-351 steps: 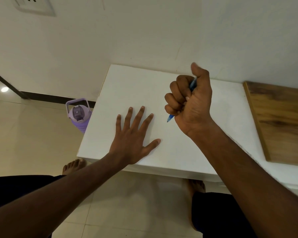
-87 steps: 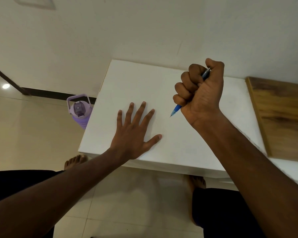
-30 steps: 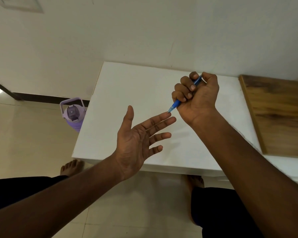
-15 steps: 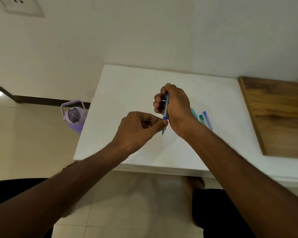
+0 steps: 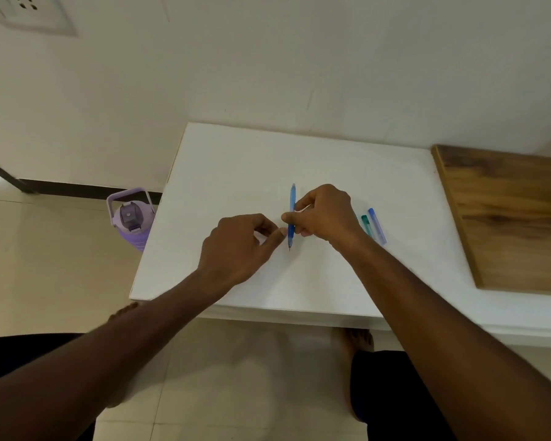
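Right hand [image 5: 325,214] at centre frame, thumb and fingers pinching the pen [image 5: 292,202] mid-barrel, the rest of the fingers curled in. The pen runs up and down the frame, tip toward the bottom, over the white surface [image 5: 236,167]. Left hand [image 5: 239,246] is just left of it, fingers curled, one fingertip touching the pen's lower barrel; whether it is pinching or only touching, I can't tell. Now the count: three pens in all. One is in hand, and a green pen [image 5: 365,224] and a second blue pen [image 5: 377,229] lie side by side on the surface, just right of the right hand. One purple bottle [image 5: 131,218] on the floor at left, one wooden board [image 5: 506,218] at right, one socket [image 5: 32,11] upper left.
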Tool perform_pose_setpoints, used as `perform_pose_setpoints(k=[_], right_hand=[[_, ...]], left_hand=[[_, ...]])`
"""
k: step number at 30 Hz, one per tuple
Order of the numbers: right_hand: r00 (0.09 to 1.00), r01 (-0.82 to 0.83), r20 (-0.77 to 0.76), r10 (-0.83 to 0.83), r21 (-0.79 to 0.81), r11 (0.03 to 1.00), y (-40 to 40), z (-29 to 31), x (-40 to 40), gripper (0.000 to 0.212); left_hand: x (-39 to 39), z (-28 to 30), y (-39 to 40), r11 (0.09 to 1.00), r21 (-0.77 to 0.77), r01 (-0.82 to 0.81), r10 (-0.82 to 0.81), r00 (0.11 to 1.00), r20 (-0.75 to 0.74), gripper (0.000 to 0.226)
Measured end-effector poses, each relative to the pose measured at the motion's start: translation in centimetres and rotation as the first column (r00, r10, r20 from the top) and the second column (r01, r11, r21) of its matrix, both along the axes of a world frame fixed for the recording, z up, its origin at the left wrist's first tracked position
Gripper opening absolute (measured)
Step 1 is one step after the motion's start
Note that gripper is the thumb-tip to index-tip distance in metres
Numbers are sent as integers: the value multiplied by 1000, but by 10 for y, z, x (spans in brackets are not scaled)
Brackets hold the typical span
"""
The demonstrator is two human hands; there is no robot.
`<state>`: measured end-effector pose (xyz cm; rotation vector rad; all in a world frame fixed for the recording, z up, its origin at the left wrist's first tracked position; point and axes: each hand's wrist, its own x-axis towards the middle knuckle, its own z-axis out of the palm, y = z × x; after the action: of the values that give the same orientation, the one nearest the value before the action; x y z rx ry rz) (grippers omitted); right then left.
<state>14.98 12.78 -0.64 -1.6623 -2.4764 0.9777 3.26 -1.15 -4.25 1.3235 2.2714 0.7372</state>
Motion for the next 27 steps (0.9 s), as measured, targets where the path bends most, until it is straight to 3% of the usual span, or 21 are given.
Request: perform_pose_setpoints(k=[2, 4, 12, 16, 19, 22, 27], right_hand=[[996, -25, 90, 21, 52, 998, 3, -8, -3, 48], [990, -57, 133, 44, 91, 994, 3, -14, -5, 44], [987, -91, 145, 76, 99, 991, 2, -14, 5, 47], [999, 32, -33, -26, 188, 982, 32, 16, 40, 19], [992, 30, 107, -64, 293, 956, 53, 21, 71, 17], [965, 12, 246, -86, 288, 957, 53, 3, 80, 28], [953, -26, 294, -73, 320, 947, 43, -15, 78, 34]], left_hand=[[-3, -2, -4, 996, 2, 86, -83, 970, -228, 38], [-4, -5, -7, 988, -24, 152, -151, 929, -337, 35], [-1, 3, -7, 969, -137, 205, -239, 918, -315, 37], [-3, 14, -7, 958, -153, 244, -280, 910, -304, 36], [-2, 24, -10, 959, -138, 248, -278, 917, -287, 33], [2, 33, -11, 957, -90, 277, -292, 901, -321, 30], [6, 49, -8, 954, 25, 298, -271, 897, -349, 20]])
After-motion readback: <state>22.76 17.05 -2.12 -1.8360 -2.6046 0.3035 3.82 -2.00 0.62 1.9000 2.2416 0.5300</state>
